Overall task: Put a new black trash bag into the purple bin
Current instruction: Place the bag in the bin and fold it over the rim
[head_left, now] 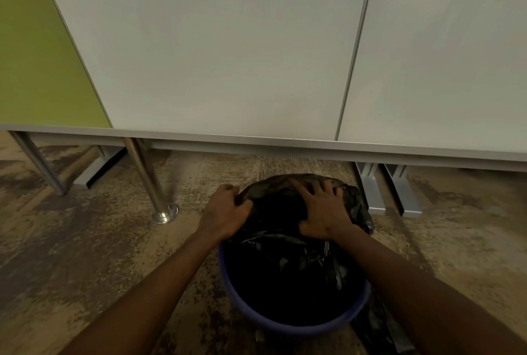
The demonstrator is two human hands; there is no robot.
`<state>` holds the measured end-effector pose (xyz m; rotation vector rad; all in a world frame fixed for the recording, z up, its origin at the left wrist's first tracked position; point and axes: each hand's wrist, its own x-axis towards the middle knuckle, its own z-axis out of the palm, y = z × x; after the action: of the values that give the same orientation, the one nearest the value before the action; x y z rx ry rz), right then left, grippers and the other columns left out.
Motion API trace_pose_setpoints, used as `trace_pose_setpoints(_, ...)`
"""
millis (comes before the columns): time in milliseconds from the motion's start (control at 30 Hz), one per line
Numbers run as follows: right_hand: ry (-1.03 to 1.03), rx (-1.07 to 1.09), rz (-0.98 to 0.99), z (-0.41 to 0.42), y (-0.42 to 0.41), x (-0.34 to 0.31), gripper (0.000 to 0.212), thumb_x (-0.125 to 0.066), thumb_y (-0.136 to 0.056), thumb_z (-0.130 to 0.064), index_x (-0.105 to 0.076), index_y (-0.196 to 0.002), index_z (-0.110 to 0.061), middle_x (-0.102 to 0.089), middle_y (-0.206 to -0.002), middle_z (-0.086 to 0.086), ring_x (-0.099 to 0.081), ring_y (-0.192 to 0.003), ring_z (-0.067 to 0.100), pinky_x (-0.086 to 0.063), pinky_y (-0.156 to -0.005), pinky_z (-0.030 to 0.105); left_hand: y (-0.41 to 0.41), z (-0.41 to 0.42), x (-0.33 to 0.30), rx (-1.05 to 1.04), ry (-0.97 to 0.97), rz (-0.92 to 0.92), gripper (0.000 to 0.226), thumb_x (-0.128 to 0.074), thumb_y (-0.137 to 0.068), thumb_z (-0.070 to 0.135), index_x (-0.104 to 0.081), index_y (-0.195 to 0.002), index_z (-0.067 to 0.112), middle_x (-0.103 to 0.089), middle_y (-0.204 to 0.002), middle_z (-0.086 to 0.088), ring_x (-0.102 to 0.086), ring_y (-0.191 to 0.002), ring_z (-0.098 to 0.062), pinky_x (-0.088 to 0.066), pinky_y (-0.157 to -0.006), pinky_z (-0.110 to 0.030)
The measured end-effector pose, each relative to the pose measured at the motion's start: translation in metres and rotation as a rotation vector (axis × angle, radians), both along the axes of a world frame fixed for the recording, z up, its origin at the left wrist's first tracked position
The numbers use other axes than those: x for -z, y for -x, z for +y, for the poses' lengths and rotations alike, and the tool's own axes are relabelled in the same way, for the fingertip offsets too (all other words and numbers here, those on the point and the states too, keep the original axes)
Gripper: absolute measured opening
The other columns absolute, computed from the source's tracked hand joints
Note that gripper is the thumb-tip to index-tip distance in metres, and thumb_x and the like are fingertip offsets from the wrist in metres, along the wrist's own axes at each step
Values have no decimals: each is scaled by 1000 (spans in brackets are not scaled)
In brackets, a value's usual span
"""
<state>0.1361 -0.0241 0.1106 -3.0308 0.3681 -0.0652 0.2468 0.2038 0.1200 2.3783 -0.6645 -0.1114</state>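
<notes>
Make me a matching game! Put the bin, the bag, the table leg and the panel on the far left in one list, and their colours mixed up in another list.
Things:
1. bin
2. trash bag
3. table leg
4. left panel

Colours:
A. shiny silver
B. green
C. purple
D. black

Pairs: 1-C, 2-D, 3-A, 4-B
</notes>
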Motion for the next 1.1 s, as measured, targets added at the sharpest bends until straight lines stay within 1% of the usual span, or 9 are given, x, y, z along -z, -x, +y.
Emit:
trace_pose_setpoints(67,-9,9,8,0,-6,1,107,-66,-74,-59,-13,-165,-39,-40,-158,18,-22,-151,44,-20,-121,64,6,-9,0,-87,2,-241,67,-56,-90,51,-59,-145,12,-50,-150,-10,-46,-139,-32,-41,-111,-45)
trace_pose_setpoints(200,-22,15,-9,5,-13,11,97,-65,-74,-64,-30,-160,-36,-40,-151,19,-31,-145,45,-24,-118,63,18,-38,0,231,-87,-791,53,-49,-89,33,-62,-137,16,-62,-136,-11,-55,-127,-34,-44,-107,-51)
trace_pose_setpoints(400,20,2,40,-2,-12,17,103,-61,-72,-68,-22,-162,-42,-31,-158,15,-33,-144,41,-30,-115,62,-1,-53,28,286,-463,-298,63,-42,-107,39,-26,-164,19,-40,-163,-8,-46,-141,-33,-38,-114,-48)
trace_pose_setpoints(600,-18,89,6,-22,3,21,105,-59,-71,-72,-23,-164,-39,-60,-142,8,-43,-135,39,-34,-112,55,-12,-34,44,274,-475,-225,102,-66,-88,56,-12,-167,20,-36,-160,-9,-46,-139,-31,-48,-109,-45)
trace_pose_setpoints(733,-344,143,4,-38,17,17,110,-79,-71,-70,-27,-163,-40,-67,-139,12,-63,-126,36,-53,-105,44,-24,-30,36,365,-476,-55,129,-82,-74,60,-3,-168,20,-32,-164,-10,-42,-145,-32,-42,-116,-42)
trace_pose_setpoints(833,-497,143,-73,-42,30,11,113,-85,-67,-66,-29,-162,-40,-69,-135,14,-66,-122,34,-54,-107,47,-33,-24,32,423,-422,38,135,-88,-73,54,1,-168,20,-34,-163,-16,-39,-147,-33,-37,-119,-38)
trace_pose_setpoints(933,-451,120,-126,-34,44,13,112,-83,-68,-67,-27,-162,-43,-58,-146,11,-59,-130,32,-52,-108,47,-31,-16,28,428,-371,77,144,-91,-70,53,11,-167,27,-10,-172,-14,-24,-156,-36,-31,-124,-46)
trace_pose_setpoints(1033,-387,124,-234,-24,60,11,101,-79,-75,-66,-31,-161,-42,-43,-160,7,-45,-144,29,-45,-115,49,-19,-6,20,403,-284,-46,139,-89,-66,62,1,-168,34,8,-176,-7,-6,-161,-35,-24,-126,-56)
trace_pose_setpoints(1100,-301,62,-393,-16,69,7,82,-73,-81,-66,-46,-153,-35,-52,-152,3,-48,-139,23,-45,-113,44,-8,2,12,417,-159,-166,116,-82,-68,71,-31,-164,30,-15,-173,-4,-15,-158,-29,-29,-123,-57)
